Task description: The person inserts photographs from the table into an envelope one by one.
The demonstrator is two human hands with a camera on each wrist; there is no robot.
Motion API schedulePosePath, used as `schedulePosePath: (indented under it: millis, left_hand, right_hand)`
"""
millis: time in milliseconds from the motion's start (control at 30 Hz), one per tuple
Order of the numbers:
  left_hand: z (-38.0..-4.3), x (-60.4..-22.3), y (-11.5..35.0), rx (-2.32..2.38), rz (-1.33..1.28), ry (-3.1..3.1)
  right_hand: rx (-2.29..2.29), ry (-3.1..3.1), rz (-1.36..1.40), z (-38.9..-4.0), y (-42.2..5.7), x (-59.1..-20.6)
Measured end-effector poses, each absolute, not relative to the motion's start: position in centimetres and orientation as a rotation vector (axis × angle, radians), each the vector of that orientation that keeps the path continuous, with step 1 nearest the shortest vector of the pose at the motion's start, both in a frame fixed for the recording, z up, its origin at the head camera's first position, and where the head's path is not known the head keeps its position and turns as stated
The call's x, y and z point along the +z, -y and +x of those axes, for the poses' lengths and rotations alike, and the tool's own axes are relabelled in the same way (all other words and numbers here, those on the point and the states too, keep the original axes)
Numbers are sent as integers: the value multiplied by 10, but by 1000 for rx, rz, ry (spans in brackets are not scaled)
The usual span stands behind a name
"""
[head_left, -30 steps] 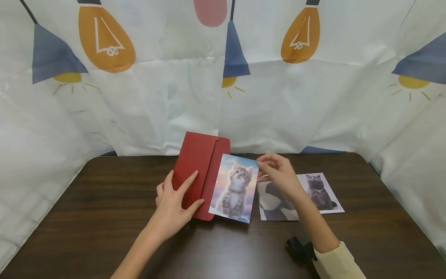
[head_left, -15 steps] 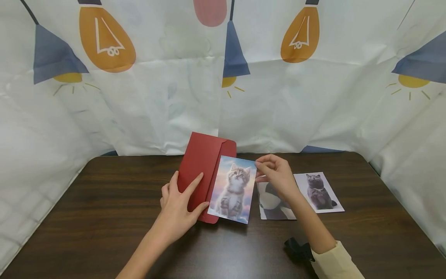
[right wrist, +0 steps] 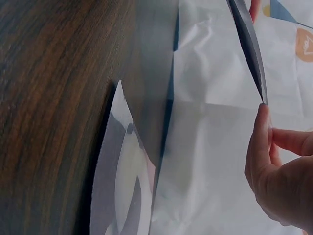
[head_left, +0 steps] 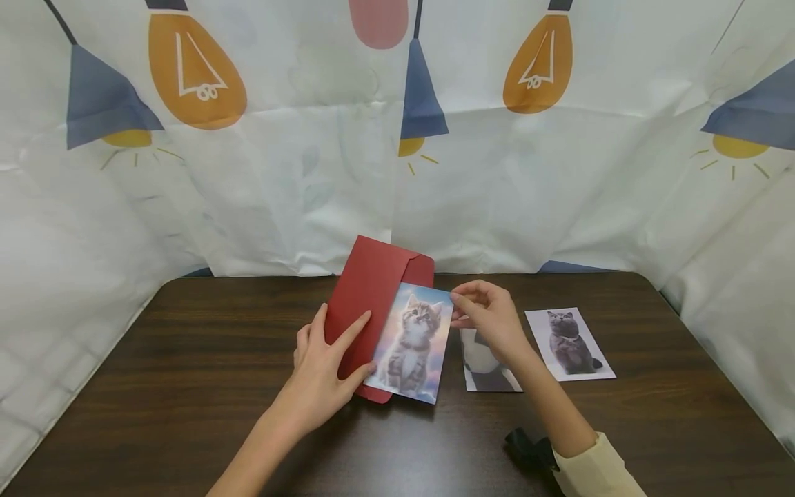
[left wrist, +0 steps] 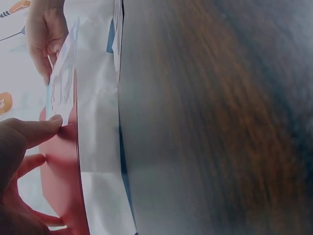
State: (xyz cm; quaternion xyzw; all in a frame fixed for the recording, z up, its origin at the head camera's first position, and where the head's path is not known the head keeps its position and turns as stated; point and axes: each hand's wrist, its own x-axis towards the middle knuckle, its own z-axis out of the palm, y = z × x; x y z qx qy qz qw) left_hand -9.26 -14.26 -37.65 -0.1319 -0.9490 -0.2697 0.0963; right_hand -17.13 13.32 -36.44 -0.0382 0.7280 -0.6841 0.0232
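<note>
My left hand (head_left: pixel 319 369) grips a red envelope (head_left: pixel 366 297) along its left side, fingers spread and thumb (left wrist: pixel 49 129) at the edge of its opening. A photo card of a striped kitten (head_left: pixel 413 348) is tilted against the envelope, its left edge at the opening and its lower right corner sticking out. My right hand (head_left: pixel 493 317) pinches the card's upper right corner between thumb and fingers. From the right wrist view, the card shows nearly edge-on at the fingertips (right wrist: pixel 263 115). Envelope and card stand raised at a slant over the table.
A black-and-white picture card (head_left: pixel 487 366), partly hidden by the right hand, lies on the dark wooden table (head_left: pixel 186 373). To its right lies a grey cat card (head_left: pixel 571 348). A black device (head_left: pixel 528 452) sits at the right wrist; a printed white curtain (head_left: pixel 298 186) hangs behind.
The envelope and left hand have shifted right, closing on the kitten card. The right hand has come slightly left with the card, whose left edge now lies closer against the opening.
</note>
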Motion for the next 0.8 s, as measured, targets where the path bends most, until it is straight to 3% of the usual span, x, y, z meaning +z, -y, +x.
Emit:
schedulePosePath:
  millis: [800]
  left_hand:
    - [-94,-387,146,-679,-462,2725]
  right_hand:
    - [-2103,-2284,-107,-166,-125,-365]
